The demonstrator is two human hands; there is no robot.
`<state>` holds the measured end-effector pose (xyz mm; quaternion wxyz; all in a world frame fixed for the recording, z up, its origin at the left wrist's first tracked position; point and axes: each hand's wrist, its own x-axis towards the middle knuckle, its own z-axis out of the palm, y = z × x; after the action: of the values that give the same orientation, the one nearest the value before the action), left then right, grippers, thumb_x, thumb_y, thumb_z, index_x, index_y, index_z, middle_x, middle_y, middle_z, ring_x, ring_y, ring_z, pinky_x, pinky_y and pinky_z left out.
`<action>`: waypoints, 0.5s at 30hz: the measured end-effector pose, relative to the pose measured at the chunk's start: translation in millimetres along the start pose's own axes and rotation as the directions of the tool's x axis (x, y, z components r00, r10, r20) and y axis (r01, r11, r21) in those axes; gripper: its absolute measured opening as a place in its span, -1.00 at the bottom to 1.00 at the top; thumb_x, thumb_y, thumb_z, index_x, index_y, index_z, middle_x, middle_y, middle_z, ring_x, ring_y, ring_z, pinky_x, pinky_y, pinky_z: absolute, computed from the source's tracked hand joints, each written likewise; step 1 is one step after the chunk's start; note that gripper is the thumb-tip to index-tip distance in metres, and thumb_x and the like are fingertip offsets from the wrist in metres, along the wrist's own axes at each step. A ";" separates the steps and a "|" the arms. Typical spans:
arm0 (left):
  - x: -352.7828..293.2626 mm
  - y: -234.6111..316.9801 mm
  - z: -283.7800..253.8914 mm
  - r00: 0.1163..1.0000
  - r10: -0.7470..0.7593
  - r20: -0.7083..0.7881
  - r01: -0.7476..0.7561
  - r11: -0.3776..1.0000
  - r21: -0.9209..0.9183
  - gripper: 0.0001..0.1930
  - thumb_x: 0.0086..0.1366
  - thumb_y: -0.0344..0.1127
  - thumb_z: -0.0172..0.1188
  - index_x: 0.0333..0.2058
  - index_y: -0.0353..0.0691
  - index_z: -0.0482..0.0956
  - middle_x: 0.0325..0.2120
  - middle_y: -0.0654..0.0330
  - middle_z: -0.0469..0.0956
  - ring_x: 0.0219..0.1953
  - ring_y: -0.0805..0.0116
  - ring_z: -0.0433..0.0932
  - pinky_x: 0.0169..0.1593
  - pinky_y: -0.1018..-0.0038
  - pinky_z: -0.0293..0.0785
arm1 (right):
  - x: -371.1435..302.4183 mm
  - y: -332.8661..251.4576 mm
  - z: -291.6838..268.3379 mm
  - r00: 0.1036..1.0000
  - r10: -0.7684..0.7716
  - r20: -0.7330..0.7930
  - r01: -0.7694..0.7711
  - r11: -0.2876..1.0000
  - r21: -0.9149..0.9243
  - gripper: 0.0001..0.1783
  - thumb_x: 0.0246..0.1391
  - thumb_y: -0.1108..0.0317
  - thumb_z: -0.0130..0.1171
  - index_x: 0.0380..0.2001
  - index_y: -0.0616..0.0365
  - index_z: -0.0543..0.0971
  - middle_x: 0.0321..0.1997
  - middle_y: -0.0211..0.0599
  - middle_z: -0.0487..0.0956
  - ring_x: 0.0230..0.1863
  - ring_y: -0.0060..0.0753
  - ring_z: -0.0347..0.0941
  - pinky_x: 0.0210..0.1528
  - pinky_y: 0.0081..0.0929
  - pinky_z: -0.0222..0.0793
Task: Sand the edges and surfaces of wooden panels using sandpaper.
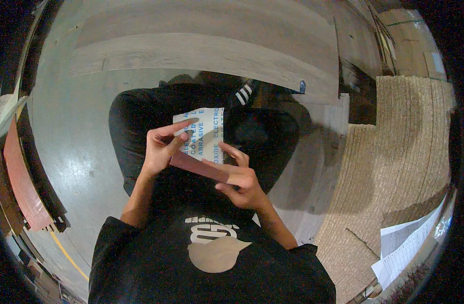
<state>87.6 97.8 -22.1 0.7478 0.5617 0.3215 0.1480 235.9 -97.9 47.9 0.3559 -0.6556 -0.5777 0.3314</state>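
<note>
Above my lap I hold a sheet of sandpaper [209,137], its pale back with blue print facing up. Along the near edge a reddish-brown strip shows, where the sheet is folded over. My left hand [163,148] grips the left side, thumb and index finger laid on the pale back. My right hand [238,177] has its fingers around the lower right corner, with the thumb below the reddish strip. Dark trousers [135,119] on my crossed legs lie beneath the sheet.
Wide grey wood-look planks [206,45] lie ahead of me. Stacked ridged tan boards [389,167] stand at the right with white papers [406,243] on them. A small blue object [303,86] rests at the planks' edge. Reddish boards [24,177] stand at the left, by the grey floor [80,152].
</note>
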 end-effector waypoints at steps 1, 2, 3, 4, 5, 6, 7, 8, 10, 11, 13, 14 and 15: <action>-1.2 -2.8 0.6 1.000 0.001 0.001 -0.001 1.000 -0.001 -0.71 0.32 -0.52 0.23 0.01 -0.35 0.64 -0.15 0.15 0.68 -0.16 0.51 0.59 -0.04 0.54 0.52 | -4.4 3.6 1.9 0.999 0.017 -0.048 -0.015 0.998 0.054 -0.79 0.14 0.20 0.26 -0.26 0.07 0.70 0.28 -0.38 0.52 0.40 0.09 0.23 0.30 0.09 0.02; -3.0 -7.2 1.1 0.999 0.047 -0.010 -0.047 0.999 0.012 -0.73 0.33 -0.51 0.23 0.00 -0.35 0.65 -0.14 0.14 0.68 -0.14 0.49 0.59 -0.03 0.53 0.51 | -8.3 7.0 3.6 0.995 0.037 -0.095 -0.026 0.994 0.108 -0.82 0.11 0.25 0.28 -0.33 0.12 0.69 0.24 -0.30 0.56 0.32 0.10 0.32 0.28 0.01 0.09; -3.9 -9.5 0.8 0.995 0.092 -0.021 -0.092 0.995 0.026 -0.74 0.34 -0.49 0.22 -0.01 -0.34 0.66 -0.13 0.12 0.69 -0.13 0.48 0.59 -0.01 0.51 0.50 | -11.5 9.8 4.9 0.995 0.036 -0.096 -0.026 0.994 0.107 -0.82 0.11 0.25 0.28 -0.33 0.12 0.69 0.24 -0.30 0.56 0.32 0.10 0.32 0.28 0.01 0.09; -4.7 -10.2 -2.9 0.992 0.128 -0.014 -0.126 0.989 0.080 -0.74 0.33 -0.49 0.24 -0.02 -0.35 0.66 -0.11 0.04 0.69 -0.09 0.43 0.60 0.02 0.48 0.50 | -13.6 11.5 6.1 0.987 0.105 -0.118 -0.086 0.984 0.156 -0.84 0.10 0.28 0.29 -0.37 0.15 0.68 0.18 -0.23 0.59 0.23 0.10 0.37 0.25 -0.05 0.15; -5.2 -13.9 -4.2 0.992 0.128 -0.016 -0.126 0.989 0.081 -0.74 0.33 -0.49 0.24 -0.02 -0.35 0.66 -0.11 0.04 0.69 -0.09 0.43 0.60 0.02 0.48 0.50 | -15.6 12.1 7.2 0.975 0.173 -0.137 -0.143 0.968 0.207 -0.84 0.09 0.32 0.29 -0.41 0.19 0.66 0.12 -0.17 0.63 0.14 0.09 0.42 0.21 -0.12 0.22; -5.4 -20.5 -4.6 0.981 0.190 -0.025 -0.186 0.975 0.124 -0.75 0.32 -0.50 0.25 -0.04 -0.36 0.66 -0.11 0.02 0.68 -0.08 0.40 0.61 0.03 0.47 0.49 | -16.9 11.3 9.6 0.975 0.173 -0.136 -0.143 0.968 0.208 -0.84 0.09 0.32 0.29 -0.41 0.19 0.66 0.12 -0.17 0.63 0.14 0.09 0.42 0.21 -0.12 0.22; -4.2 -22.4 -3.9 0.967 0.254 -0.029 -0.246 0.955 0.166 -0.76 0.30 -0.50 0.26 -0.05 -0.37 0.67 -0.11 -0.01 0.68 -0.06 0.38 0.62 0.05 0.45 0.49 | -15.7 9.0 12.1 0.972 0.173 -0.160 -0.129 0.959 0.251 -0.79 0.16 0.29 0.23 -0.30 0.23 0.66 -0.02 -0.19 0.64 -0.01 -0.08 0.43 0.10 -0.20 0.24; -4.3 -22.6 -3.7 0.967 0.254 -0.027 -0.246 0.955 0.165 -0.76 0.30 -0.50 0.26 -0.05 -0.37 0.67 -0.11 -0.01 0.68 -0.06 0.38 0.62 0.05 0.45 0.49 | -15.7 7.4 13.8 0.967 0.174 -0.184 -0.115 0.949 0.294 -0.73 0.24 0.26 0.18 -0.20 0.27 0.66 -0.17 -0.21 0.65 -0.16 -0.24 0.44 0.00 -0.28 0.27; -6.4 -18.1 -2.6 0.946 0.318 -0.056 -0.297 0.925 0.238 -0.78 0.28 -0.50 0.28 -0.10 -0.39 0.68 -0.11 -0.04 0.68 -0.05 0.35 0.63 0.03 0.45 0.51 | -20.8 5.4 15.8 0.951 0.287 -0.114 -0.214 0.878 0.428 -0.72 0.26 0.24 0.17 -0.28 0.28 0.65 -0.23 -0.22 0.64 -0.24 -0.32 0.45 -0.10 -0.33 0.31; -8.2 -15.9 -3.7 0.947 0.318 -0.054 -0.297 0.925 0.237 -0.78 0.28 -0.50 0.28 -0.10 -0.39 0.68 -0.11 -0.04 0.68 -0.05 0.35 0.63 0.03 0.45 0.51 | -23.1 5.1 16.7 0.922 0.385 -0.028 -0.308 0.778 0.547 -0.69 0.28 0.22 0.16 -0.36 0.30 0.63 -0.30 -0.23 0.63 -0.32 -0.40 0.45 -0.21 -0.38 0.34; -11.8 -12.7 -7.6 0.935 0.349 -0.056 -0.323 0.909 0.261 -0.70 0.27 -0.51 0.30 -0.02 -0.38 0.63 -0.13 -0.03 0.69 -0.09 0.29 0.66 0.00 0.40 0.56 | -28.5 12.6 20.8 0.903 0.427 0.042 -0.368 0.721 0.588 -0.64 0.30 0.20 0.15 -0.43 0.30 0.61 -0.37 -0.25 0.61 -0.37 -0.45 0.45 -0.28 -0.41 0.35; -12.0 -14.4 -7.9 0.935 0.349 -0.058 -0.323 0.910 0.261 -0.70 0.27 -0.51 0.30 -0.02 -0.38 0.63 -0.13 -0.03 0.69 -0.09 0.29 0.66 0.00 0.40 0.56 | -31.1 18.1 23.2 0.881 0.460 0.115 -0.425 0.658 0.622 -0.59 0.32 0.17 0.13 -0.49 0.30 0.59 -0.43 -0.27 0.59 -0.43 -0.50 0.45 -0.35 -0.45 0.36; -12.2 -17.8 -7.9 0.899 0.429 -0.092 -0.398 0.885 0.241 -0.61 0.25 -0.51 0.31 0.07 -0.35 0.57 -0.15 -0.02 0.69 -0.12 0.24 0.68 -0.01 0.37 0.57 | -33.0 23.9 25.2 0.881 0.459 0.117 -0.425 0.658 0.621 -0.59 0.32 0.17 0.13 -0.49 0.30 0.59 -0.43 -0.27 0.59 -0.43 -0.50 0.45 -0.35 -0.45 0.36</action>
<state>70.8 90.8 -36.1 0.6082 0.6835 0.2607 0.3081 223.3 -130.5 15.1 0.4773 -0.6262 -0.2469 0.5649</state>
